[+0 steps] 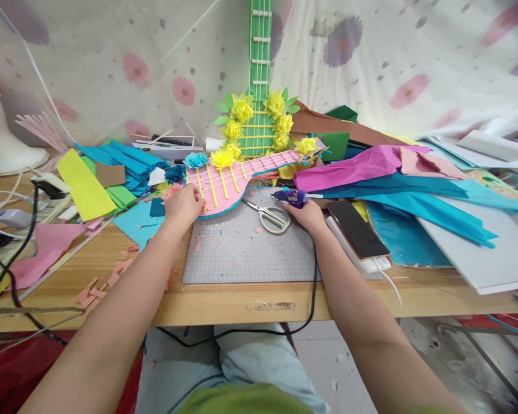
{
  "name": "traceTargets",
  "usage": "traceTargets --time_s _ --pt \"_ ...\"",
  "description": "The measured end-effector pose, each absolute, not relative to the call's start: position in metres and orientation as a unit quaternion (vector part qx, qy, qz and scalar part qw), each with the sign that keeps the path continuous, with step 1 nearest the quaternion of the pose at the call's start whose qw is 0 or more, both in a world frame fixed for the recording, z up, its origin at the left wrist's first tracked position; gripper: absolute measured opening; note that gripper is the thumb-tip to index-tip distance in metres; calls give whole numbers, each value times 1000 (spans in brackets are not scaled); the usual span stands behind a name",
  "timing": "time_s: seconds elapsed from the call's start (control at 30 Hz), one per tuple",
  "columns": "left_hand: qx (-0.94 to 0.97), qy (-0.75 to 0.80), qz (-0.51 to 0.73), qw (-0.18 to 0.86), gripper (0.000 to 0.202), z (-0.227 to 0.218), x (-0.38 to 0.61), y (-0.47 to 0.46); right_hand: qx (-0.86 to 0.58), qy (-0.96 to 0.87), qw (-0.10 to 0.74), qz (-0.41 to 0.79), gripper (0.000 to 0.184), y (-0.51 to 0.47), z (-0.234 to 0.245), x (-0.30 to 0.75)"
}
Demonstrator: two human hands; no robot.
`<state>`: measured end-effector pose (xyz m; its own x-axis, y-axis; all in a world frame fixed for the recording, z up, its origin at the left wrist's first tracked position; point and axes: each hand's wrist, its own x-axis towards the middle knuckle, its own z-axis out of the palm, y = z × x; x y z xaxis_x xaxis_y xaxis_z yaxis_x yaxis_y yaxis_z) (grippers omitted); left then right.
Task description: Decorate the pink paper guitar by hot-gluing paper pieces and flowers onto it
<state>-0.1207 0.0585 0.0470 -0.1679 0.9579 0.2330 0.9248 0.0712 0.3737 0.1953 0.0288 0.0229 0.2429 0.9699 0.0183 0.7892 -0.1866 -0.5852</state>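
Observation:
My left hand is at the left end of a pink paper guitar, its fingers drawn together against the body. Peach crumpled paper shows beside these fingers; what they pinch is hidden. My right hand is closed around a blue glue gun, whose nozzle points left. Grey-handled scissors lie just left of that hand on a grey cutting mat. A blue paper flower and a yellow one sit along the pink guitar's upper edge.
Behind stands a green paper guitar edged with yellow flowers. Folded blue and magenta paper cover the right side, near a black phone. Peach scraps lie left. The black cord hangs over the table's front edge.

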Motion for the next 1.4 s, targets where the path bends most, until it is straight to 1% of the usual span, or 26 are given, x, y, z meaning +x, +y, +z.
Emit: traceTargets --time_s 0.1,0.2,0.23,0.3,0.37,0.43,0.47,0.53,0.63,0.73,0.83,0.97,1.23,1.4 --pt "632 730 254 57 18 52 -119 55 -771 -565 225 190 49 28 27 195" --pt "617 709 336 66 10 55 -117 47 -771 -554 247 194 45 28 28 196" --pt "609 697 372 73 8 54 -116 43 -770 -544 272 193 44 29 27 196" --pt "589 663 449 107 9 47 -111 35 -751 -519 352 207 44 29 27 195" --pt "569 619 514 171 10 37 -103 25 -695 -511 440 251 45 27 28 191" --pt "538 590 546 252 9 26 -93 15 -622 -533 483 309 46 23 31 183" --pt "525 583 548 289 9 22 -89 10 -592 -552 481 337 47 19 32 178" --pt "509 576 542 340 11 15 -82 3 -550 -593 447 382 47 12 35 167" --pt "492 578 532 376 16 12 -78 -1 -507 -645 385 423 48 4 36 151" --pt "471 590 527 391 19 11 -80 -1 -491 -675 340 434 45 2 31 142" --pt "465 591 527 396 20 10 -80 0 -510 -694 311 402 40 4 24 137" --pt "480 581 529 391 19 7 -79 0 -532 -710 295 354 40 5 18 133" --pt "475 583 534 385 16 5 -80 2 -521 -705 305 374 44 6 17 135" --pt "481 580 532 386 16 5 -79 1 -529 -713 296 352 43 6 17 133"
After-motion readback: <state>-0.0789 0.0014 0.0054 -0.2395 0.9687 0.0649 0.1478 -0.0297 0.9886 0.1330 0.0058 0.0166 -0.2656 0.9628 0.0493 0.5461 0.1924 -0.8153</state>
